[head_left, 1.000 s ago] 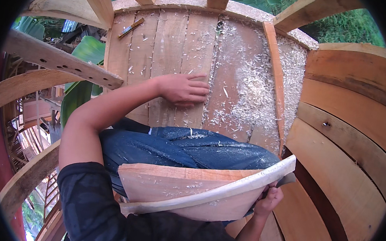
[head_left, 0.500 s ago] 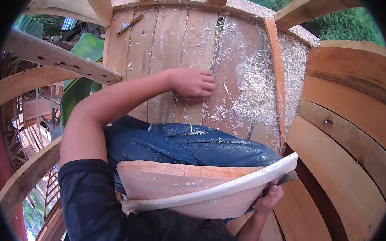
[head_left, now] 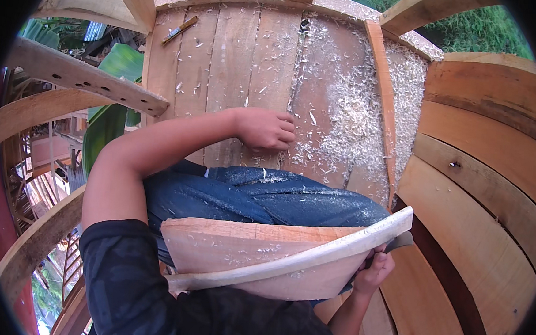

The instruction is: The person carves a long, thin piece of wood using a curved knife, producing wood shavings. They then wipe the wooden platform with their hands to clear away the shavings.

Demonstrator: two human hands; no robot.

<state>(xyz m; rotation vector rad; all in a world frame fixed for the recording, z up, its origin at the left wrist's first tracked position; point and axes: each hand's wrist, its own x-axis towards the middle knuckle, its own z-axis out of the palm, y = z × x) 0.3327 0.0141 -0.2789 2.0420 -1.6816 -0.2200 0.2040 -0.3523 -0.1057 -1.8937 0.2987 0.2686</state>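
Note:
Across my lap lies a thick wooden board [head_left: 214,244], with a pale, slightly curved wooden strip [head_left: 311,259] running slantwise over it. At the board's right end is my right hand [head_left: 374,272], its fingers closed; what they grip is partly hidden. A dark grey rounded thing [head_left: 401,241] shows just beyond that hand, its kind unclear. Out in front of my knees, my left hand [head_left: 267,130] is low over the plank floor [head_left: 232,55], fingers curled under. Whatever is inside that hand is out of sight.
Wood shavings [head_left: 357,121] are heaped on the floor at the right, beside a narrow upright rib [head_left: 383,95]. Curved plank walls [head_left: 474,205] rise on the right. A small yellowish stick-like thing [head_left: 180,29] lies far left. Wooden beams [head_left: 89,80] cross the left side.
My left hand has come a little nearer to me over the floor, still curled. The right hand stays at the end of the board.

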